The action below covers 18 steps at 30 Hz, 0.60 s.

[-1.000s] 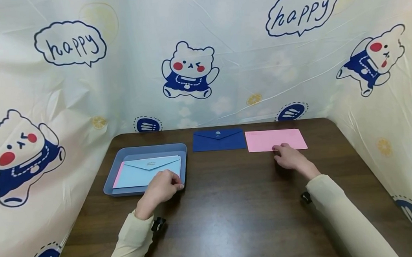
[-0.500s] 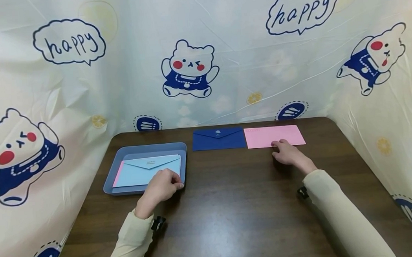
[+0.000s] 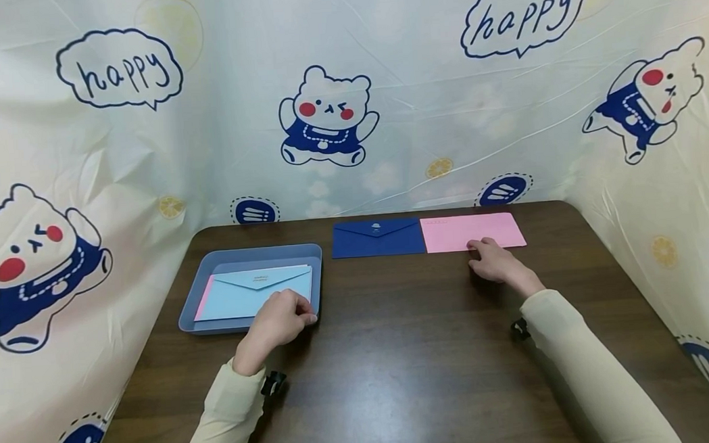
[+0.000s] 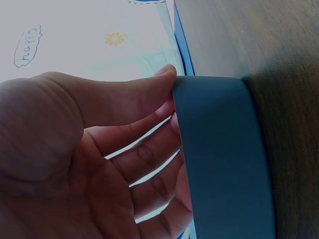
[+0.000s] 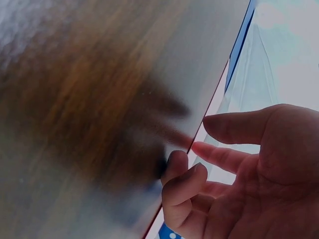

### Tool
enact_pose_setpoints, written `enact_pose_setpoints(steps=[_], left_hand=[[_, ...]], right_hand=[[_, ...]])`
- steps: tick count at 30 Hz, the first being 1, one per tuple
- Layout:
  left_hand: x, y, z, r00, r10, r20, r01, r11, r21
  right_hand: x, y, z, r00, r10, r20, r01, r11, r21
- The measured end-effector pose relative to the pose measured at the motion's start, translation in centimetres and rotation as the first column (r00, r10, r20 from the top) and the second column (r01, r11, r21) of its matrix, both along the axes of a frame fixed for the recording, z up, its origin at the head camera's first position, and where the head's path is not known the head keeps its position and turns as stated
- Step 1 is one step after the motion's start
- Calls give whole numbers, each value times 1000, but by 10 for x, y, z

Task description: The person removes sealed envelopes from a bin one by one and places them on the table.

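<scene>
At the near right corner of the blue tray (image 3: 190,324), my left hand (image 3: 280,318) grips the rim; the tray's outer wall (image 4: 222,154) fills much of the left wrist view. Inside the tray lies a light blue envelope (image 3: 231,300), with a pink edge (image 3: 203,300) showing from under it. On the right, my right hand (image 3: 496,263) touches the near edge of a pink envelope (image 3: 464,228) lying flat. In the right wrist view its thumb (image 5: 232,125) is straight at that edge, while some other fingers curl. A dark blue envelope (image 3: 377,244) lies left of the pink one.
The brown wooden table (image 3: 376,369) has its far edge close behind the two loose envelopes. A printed curtain (image 3: 408,110) with bears surrounds the back and sides.
My right hand and the pink envelope have moved slightly away from me, so its near edge is now about level with the dark blue envelope's. My left hand stays on the tray.
</scene>
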<state>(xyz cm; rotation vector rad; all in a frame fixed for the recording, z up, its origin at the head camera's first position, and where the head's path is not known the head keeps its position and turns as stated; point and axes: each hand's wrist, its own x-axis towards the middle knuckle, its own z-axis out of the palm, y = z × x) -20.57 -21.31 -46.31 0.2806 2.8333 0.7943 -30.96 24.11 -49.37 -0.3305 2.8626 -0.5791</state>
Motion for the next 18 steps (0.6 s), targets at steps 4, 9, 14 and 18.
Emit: enact_pose_setpoints(steps=[4,9,14,18], left_hand=[[0,0,0,1000,1,0,-1,1000,1],[1,-1,-1,1000,5,4,-5,1000,2],[1,0,0,1000,8,2,-8,1000,-2],[1,0,1,1000,9,2,-9,1000,-2]], right_hand=[[0,-1,0,1000,-3,12,3,1000,1],[-1,-2,1,1000,-6,28,5,1000,6],[-1,-2,1,999,-12,50,12,1000,2],[0,-2,2,998,-15,54,15,1000,1]])
